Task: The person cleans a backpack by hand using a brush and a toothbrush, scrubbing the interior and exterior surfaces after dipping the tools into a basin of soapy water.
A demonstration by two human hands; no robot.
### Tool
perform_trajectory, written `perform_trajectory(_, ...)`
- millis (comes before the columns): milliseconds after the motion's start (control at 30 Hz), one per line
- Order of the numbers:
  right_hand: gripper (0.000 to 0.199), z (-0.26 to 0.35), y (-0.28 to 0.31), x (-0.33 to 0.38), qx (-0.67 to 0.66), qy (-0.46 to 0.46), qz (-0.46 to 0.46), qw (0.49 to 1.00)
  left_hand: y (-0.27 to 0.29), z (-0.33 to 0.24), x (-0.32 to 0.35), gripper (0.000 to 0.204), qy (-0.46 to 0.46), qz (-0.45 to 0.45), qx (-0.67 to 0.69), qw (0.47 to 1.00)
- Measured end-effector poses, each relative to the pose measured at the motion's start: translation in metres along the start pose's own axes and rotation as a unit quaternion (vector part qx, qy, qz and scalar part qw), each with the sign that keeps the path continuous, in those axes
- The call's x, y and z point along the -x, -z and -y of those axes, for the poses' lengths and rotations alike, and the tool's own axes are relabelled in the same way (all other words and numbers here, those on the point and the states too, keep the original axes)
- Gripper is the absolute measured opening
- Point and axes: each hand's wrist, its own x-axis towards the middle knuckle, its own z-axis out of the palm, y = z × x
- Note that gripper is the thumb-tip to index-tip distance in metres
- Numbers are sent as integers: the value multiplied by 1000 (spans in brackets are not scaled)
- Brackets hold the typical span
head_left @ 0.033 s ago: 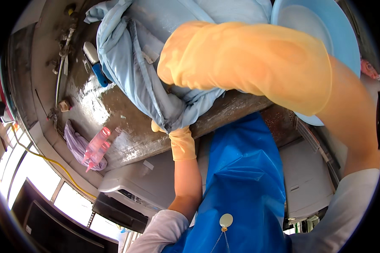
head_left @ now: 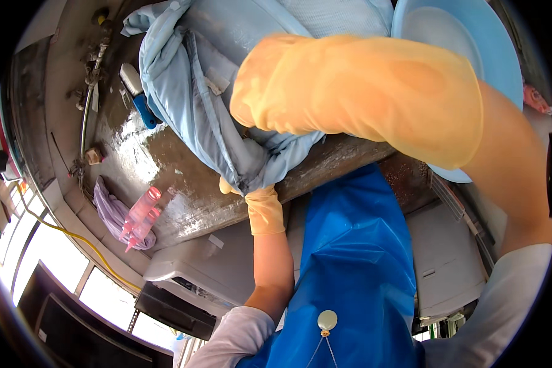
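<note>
A light blue garment (head_left: 214,92) lies bunched on a wet stone counter (head_left: 165,165). My right hand (head_left: 349,92), in a yellow rubber glove, fills the middle of the view, and its fingers curl into the garment's folds. My left hand (head_left: 260,205), also in a yellow glove, grips the garment's lower edge at the counter's front. The cloth hides most of its fingers. A blue apron (head_left: 356,264) hangs below the counter edge.
A light blue plastic basin (head_left: 472,30) sits at the upper right behind my right arm. A blue-handled brush (head_left: 138,95) lies left of the garment. Pink bottles (head_left: 141,211) rest on a purple cloth (head_left: 107,214). Taps and pipes (head_left: 91,73) run along the wall. A white machine (head_left: 196,264) stands below.
</note>
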Motion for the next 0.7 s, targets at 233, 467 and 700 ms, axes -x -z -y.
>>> perform_trajectory(233,24,8,19,10,-30,-40,78,996,-2,-1,0,60,-8,-5,-30,1000)
perform_trajectory(467,21,7,32,20,-54,-60,107,991,-10,-6,1,61,6,13,-41,999)
perform_trajectory(700,19,-3,36,24,-81,-66,120,987,-18,-6,0,62,19,29,-56,998)
